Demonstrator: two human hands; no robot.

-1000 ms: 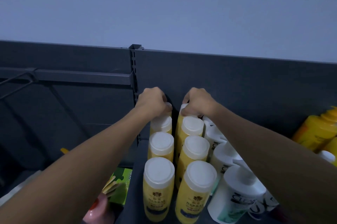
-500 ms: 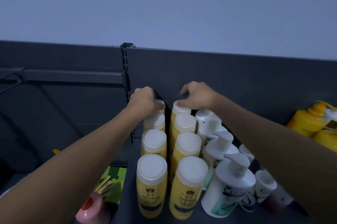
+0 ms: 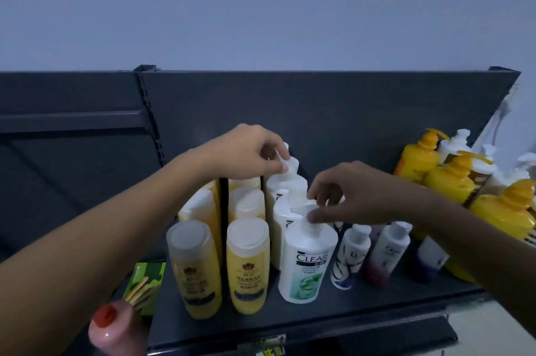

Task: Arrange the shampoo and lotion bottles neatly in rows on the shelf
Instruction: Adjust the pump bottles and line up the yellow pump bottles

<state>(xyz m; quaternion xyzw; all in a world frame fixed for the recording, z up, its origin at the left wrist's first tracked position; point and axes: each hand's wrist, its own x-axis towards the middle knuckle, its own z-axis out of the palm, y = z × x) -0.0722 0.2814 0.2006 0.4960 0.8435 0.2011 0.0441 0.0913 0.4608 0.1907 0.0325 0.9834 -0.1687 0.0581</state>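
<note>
Where the pale wall [image 3: 261,7] meets it, a dark matte metal back panel [image 3: 319,112] rises behind the flat shelf [image 3: 290,318], which carries the bottles. At the right end stand rounded glossy yellow pump bottles [image 3: 417,158]. Left of centre, two rows of tall yellow bottles [image 3: 246,265] with flat, round white caps run front to back, upright and close together. Just beside them is a row of smooth white pump bottles; the front one [image 3: 304,263] reads CLEAR. Smaller slim white bottles [image 3: 351,254] stand to its right. Below the shelf's left edge a pink bottle with a red cap [image 3: 108,329] and a green box [image 3: 146,280] show.

The left hand [image 3: 246,152] pinches the pump head of the rearmost white pump bottle [image 3: 287,176], fingers curled on its spout. The right hand [image 3: 353,193] closes thumb and fingers on the pump nozzle of the CLEAR bottle.

A second ago both hands rested on the caps of the rearmost yellow bottles; they have since shifted right to the white pump row, and the view now takes in more of the shelf's right side.
</note>
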